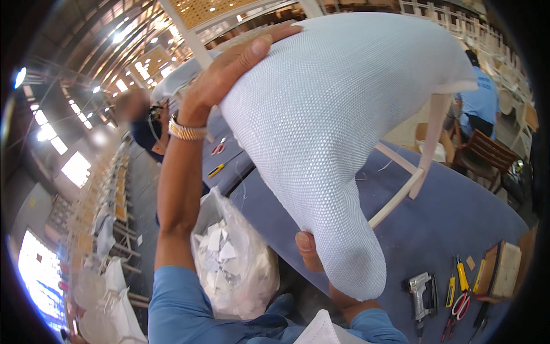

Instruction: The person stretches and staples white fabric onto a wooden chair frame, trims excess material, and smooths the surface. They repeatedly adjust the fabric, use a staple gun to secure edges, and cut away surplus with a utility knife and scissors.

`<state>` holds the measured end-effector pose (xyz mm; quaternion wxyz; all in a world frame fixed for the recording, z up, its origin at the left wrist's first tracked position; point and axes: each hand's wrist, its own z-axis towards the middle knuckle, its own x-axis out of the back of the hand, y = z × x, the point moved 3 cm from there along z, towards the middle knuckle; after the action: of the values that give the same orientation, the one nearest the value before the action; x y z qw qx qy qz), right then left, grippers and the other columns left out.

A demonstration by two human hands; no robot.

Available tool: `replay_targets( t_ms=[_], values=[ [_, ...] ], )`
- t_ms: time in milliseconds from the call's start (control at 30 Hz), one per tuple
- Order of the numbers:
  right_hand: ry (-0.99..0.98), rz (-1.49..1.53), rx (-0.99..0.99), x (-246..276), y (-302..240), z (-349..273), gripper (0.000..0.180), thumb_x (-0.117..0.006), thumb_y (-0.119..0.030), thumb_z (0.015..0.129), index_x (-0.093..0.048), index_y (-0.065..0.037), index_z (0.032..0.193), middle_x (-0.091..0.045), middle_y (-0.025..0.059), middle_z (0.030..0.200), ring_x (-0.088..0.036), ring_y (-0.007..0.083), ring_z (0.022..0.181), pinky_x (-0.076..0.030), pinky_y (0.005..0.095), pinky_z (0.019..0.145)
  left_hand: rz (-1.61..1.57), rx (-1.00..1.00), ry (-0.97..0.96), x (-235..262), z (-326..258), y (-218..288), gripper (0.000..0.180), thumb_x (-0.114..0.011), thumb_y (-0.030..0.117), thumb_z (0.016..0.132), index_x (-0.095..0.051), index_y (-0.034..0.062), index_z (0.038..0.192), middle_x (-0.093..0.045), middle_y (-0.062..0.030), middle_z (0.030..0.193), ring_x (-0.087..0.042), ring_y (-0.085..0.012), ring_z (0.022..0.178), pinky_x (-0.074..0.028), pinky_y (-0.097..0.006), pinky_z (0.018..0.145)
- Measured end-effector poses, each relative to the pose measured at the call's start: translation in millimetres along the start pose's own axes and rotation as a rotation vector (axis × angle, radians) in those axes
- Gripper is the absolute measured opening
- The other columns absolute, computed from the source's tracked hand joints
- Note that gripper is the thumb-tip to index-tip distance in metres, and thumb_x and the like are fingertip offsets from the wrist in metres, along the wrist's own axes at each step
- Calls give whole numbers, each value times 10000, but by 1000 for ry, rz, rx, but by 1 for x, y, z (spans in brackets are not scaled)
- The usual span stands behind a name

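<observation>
1. I find the chair (321, 114), covered in white woven cloth, directly in front of the wearer, tilted above the blue-grey table (441, 223). Its pale wooden legs (433, 137) show at the right; I cannot tell whether their feet touch the tabletop.
2. Left hand (229, 71): laid over the chair's upper left edge, fingers stretched out along the cloth and not pinching. A gold-and-silver band (187, 131) circles the wrist.
3. Right hand (309, 255): at the narrow, rounded lower end of the chair. I see the thumb along its left side; the fingers are hidden behind the cloth, so I cannot tell how firmly they close.
4. On the table, lower right, I record a staple gun (422, 295), a yellow cutter (462, 275), red-handled scissors (460, 308) and a box (504, 269).
5. Below the left forearm, a clear plastic bag (260, 281) holds pale scraps (220, 243).
6. Beyond that forearm, I note a second pair of scissors (218, 147) and another yellow cutter (216, 170).
7. Two co-workers are in view: a person in a dark top (144, 133) at left, and a person in a light blue shirt (481, 100) at right, back turned.
</observation>
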<state>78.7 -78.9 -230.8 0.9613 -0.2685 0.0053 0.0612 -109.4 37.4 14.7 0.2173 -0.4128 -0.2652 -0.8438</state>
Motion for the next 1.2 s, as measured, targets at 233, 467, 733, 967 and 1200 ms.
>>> replay_targets(
  t_ms=[233,467,733,967,1200],
  values=[
    [-27,159,49,6,-3,-5,584,-725,-304,876,-534,16,1327,-629,165,1199,-674,314,1022,-545,427,915,213,-155,270,-44,-31,94,818,-284,659,972,-644,13,1321,-532,-253,1444,-457,-392,1407,-303,-495,1189],
    [11,284,158,-7,8,20,564,-740,-264,862,-536,22,1303,-652,148,1141,-684,297,994,-557,428,893,320,-216,548,-72,-49,103,605,-268,407,1064,-700,31,1256,-637,-189,1354,-496,-368,1380,-324,-496,1173],
    [199,603,221,-20,13,18,561,-766,-242,834,-543,19,1277,-674,129,1080,-691,288,966,-568,435,870,192,-266,674,-84,-57,81,635,-239,442,1070,-663,21,1287,-621,-182,1374,-521,-338,1356,-348,-480,1166],
    [121,-82,433,-14,-10,29,556,-767,-327,827,-596,-45,1275,-660,131,1139,-650,312,1062,-498,498,968,85,-145,711,-91,-53,82,779,-163,644,1041,-629,93,1336,-576,-160,1416,-513,-311,1356,-367,-474,1169],
    [223,-20,346,-47,10,8,553,-739,-369,845,-607,-62,1286,-630,143,1219,-604,320,1148,-434,525,1039,184,-234,658,-82,-56,74,823,-120,651,1037,-639,82,1327,-582,-153,1414,-511,-320,1361,-361,-469,1173]
  ],
)
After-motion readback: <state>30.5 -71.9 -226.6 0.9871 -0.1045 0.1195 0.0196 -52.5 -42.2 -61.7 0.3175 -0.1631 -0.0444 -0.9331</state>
